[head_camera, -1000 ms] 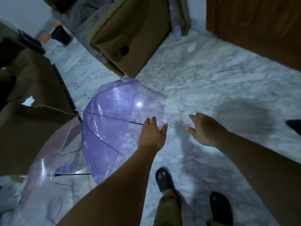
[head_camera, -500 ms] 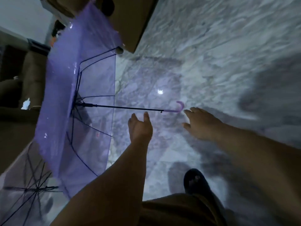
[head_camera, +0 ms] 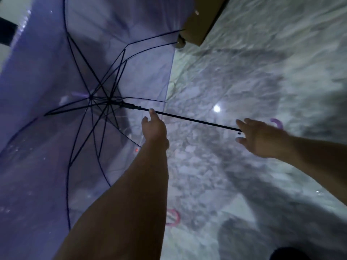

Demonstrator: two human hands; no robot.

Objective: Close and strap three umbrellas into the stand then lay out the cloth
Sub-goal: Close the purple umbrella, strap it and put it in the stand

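An open purple see-through umbrella (head_camera: pixel 47 76) lies on its side at the left, its inside and black ribs facing me. Its black shaft (head_camera: pixel 191 120) runs right to a curved purple handle (head_camera: pixel 277 122). My left hand (head_camera: pixel 153 127) is open, fingertips touching the shaft near the slider. My right hand (head_camera: pixel 261 137) is open over the handle end of the shaft, fingers spread, not closed around it. A pink curved handle (head_camera: pixel 173 217) of another umbrella shows low on the floor beside my left forearm.
The floor is grey-white marble (head_camera: pixel 262 72) with a lamp glare spot. A brown cardboard box (head_camera: pixel 202 21) stands at the top, just past the umbrella's rim. A dark shoe tip (head_camera: pixel 293 253) is at the bottom right.
The view has closed in on the purple umbrella. Both hands moved up to its shaft; the left now touches it near the slider, the right reaches the handle end.
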